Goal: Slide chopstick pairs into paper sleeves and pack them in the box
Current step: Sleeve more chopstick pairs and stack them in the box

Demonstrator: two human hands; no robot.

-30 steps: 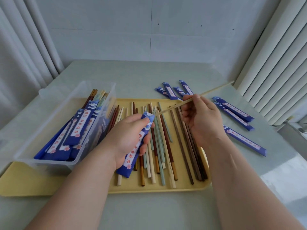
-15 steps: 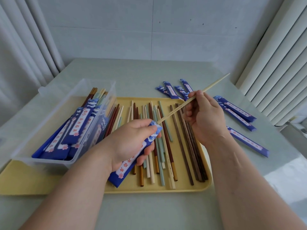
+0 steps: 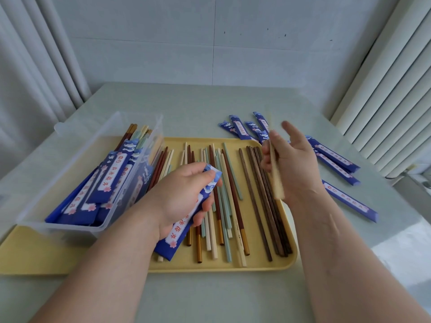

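My left hand [image 3: 179, 197] grips a blue paper sleeve [image 3: 177, 234] over the yellow tray [image 3: 268, 268]. My right hand [image 3: 291, 166] holds a cream chopstick [image 3: 276, 180], blurred and nearly upright, between thumb and curled fingers, with the index finger stretched out. Several loose chopsticks [image 3: 224, 201] in cream, teal, red-brown and dark brown lie side by side on the tray. A clear plastic box [image 3: 77, 173] at the left holds several sleeved pairs [image 3: 109, 180], their chopstick ends sticking out at the far end.
Several empty blue sleeves [image 3: 335, 159] lie on the pale green table [image 3: 210, 106] right of the tray and behind it. Curtains hang at the left, blinds at the right, a white wall at the back.
My right hand has swung the cream chopstick from slanting toward the sleeve's mouth to nearly upright, away from the sleeve. My left hand with the sleeve has barely moved.
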